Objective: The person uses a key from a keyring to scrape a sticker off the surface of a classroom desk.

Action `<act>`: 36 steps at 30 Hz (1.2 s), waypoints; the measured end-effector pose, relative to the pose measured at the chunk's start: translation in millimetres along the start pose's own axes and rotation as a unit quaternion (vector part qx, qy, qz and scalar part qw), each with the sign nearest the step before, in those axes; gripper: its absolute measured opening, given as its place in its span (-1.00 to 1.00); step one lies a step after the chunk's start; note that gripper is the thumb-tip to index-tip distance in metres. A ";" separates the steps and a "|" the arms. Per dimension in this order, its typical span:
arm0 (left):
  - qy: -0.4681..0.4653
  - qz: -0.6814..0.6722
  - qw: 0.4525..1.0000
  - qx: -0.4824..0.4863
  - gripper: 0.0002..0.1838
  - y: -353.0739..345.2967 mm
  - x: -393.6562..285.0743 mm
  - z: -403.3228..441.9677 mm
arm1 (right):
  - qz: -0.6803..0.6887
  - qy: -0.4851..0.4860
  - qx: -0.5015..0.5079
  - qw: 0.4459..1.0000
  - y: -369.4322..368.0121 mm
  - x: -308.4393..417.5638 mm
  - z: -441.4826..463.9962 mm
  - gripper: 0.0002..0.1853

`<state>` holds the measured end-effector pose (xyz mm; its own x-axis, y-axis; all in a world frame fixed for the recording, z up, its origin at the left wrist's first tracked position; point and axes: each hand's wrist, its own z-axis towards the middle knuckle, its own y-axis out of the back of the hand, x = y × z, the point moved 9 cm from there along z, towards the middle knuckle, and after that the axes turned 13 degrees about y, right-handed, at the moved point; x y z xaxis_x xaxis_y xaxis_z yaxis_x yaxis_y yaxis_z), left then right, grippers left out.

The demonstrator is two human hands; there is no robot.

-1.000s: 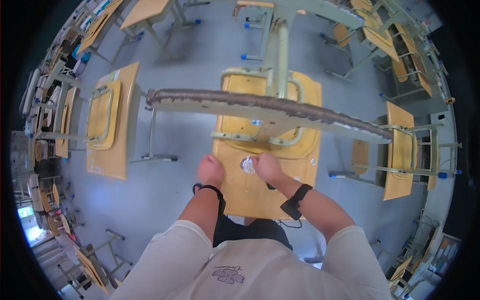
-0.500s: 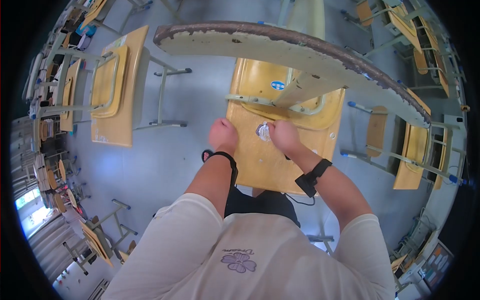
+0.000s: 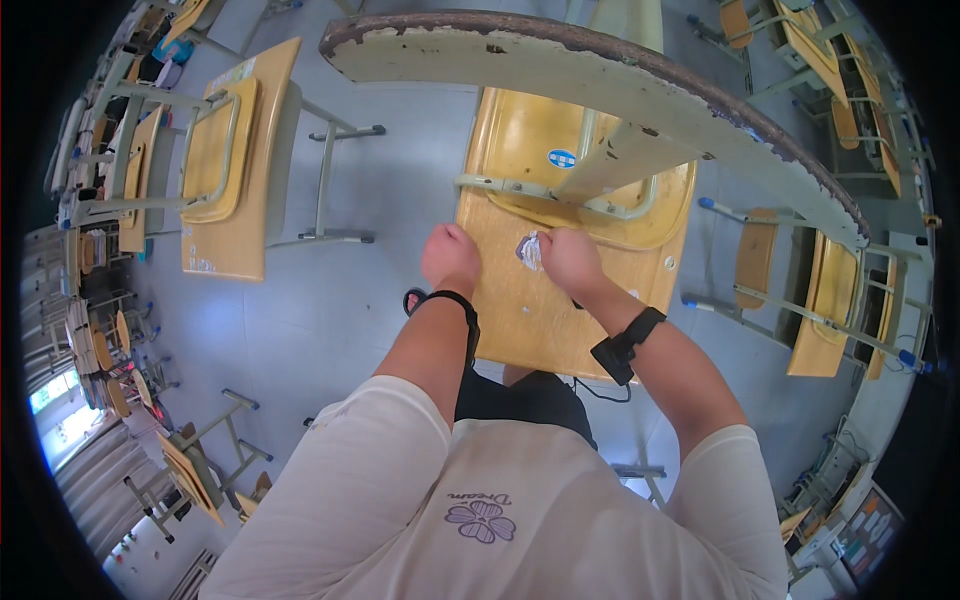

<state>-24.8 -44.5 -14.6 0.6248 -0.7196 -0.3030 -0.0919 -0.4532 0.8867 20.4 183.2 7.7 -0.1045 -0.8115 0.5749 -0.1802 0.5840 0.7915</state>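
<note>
My left hand [image 3: 450,257] is curled into a fist at the left edge of a yellow wooden desk [image 3: 560,325]. What it holds, if anything, is hidden. Over the desk top, my right hand [image 3: 570,262] is also closed, its fingers beside a ragged white and grey patch [image 3: 529,251]. I cannot tell whether the patch is a torn sticker or bare surface, nor whether something small is in the fingers. An upturned chair [image 3: 640,234] with a yellow seat rests on the far part of the desk, in front of both hands.
The chair's curved foot bar [image 3: 480,62], with peeling paint, rises close in front of me. Another desk [image 3: 225,250] with an upturned chair stands at left. More desks and a chair [image 3: 755,260] are at right. A cable [image 3: 605,397] hangs by the desk's near edge.
The upturned chair and desk sit slightly higher and further right in view, as my viewpoint has shifted a little. Both hands stay closed in nearly the same places over the desk.
</note>
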 end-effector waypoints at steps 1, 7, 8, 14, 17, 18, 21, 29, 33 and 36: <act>0.000 0.000 1.000 0.000 -0.58 -0.1 -0.5 -0.5 | 0.002 0.003 0.002 1.000 1.5 1.7 0.2 -0.57; 0.006 -0.009 1.000 -0.015 -0.60 1.5 -1.4 -1.1 | -0.004 0.006 0.008 1.000 -0.4 3.0 1.7 -0.57; 0.004 -0.010 1.000 -0.018 -0.61 1.7 -0.2 -0.8 | -0.004 0.008 0.010 1.000 -1.9 2.2 2.0 -0.57; 0.000 -0.007 1.000 -0.021 -0.61 2.6 0.3 0.0 | -0.033 0.019 0.019 0.999 -15.5 5.4 6.6 -0.59; -0.004 -0.016 1.000 -0.016 -0.61 -7.4 8.2 6.4 | -0.006 0.187 0.042 0.981 -49.1 67.7 16.0 -0.61; -0.016 -0.020 1.000 -0.002 -0.61 -9.7 7.3 13.5 | -0.016 0.163 0.096 0.982 -65.3 80.0 17.8 -0.63; -0.020 -0.025 1.000 -0.001 -0.59 -5.8 6.6 11.1 | -0.002 0.094 0.133 0.987 -62.7 85.9 8.0 -0.63; 0.001 -0.078 0.995 0.066 -0.58 0.8 5.5 10.1 | 0.131 -0.042 -0.053 0.989 -18.1 10.1 -33.0 -0.58; -0.007 -0.090 0.995 0.048 -0.63 0.0 7.7 12.9 | 0.198 -0.112 -0.053 0.972 -32.2 -9.7 -50.2 -0.55; -0.013 -0.111 0.991 0.076 -0.61 -5.7 11.3 15.8 | 0.268 -0.175 -0.077 0.944 -30.1 -7.3 -63.3 -0.55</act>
<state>-29.4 -58.4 -28.7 0.6226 -0.6061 -0.4949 -0.0723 -0.6743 0.7349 88.5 172.8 -7.2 -0.4616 -0.3406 0.8191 0.1314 0.8869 0.4429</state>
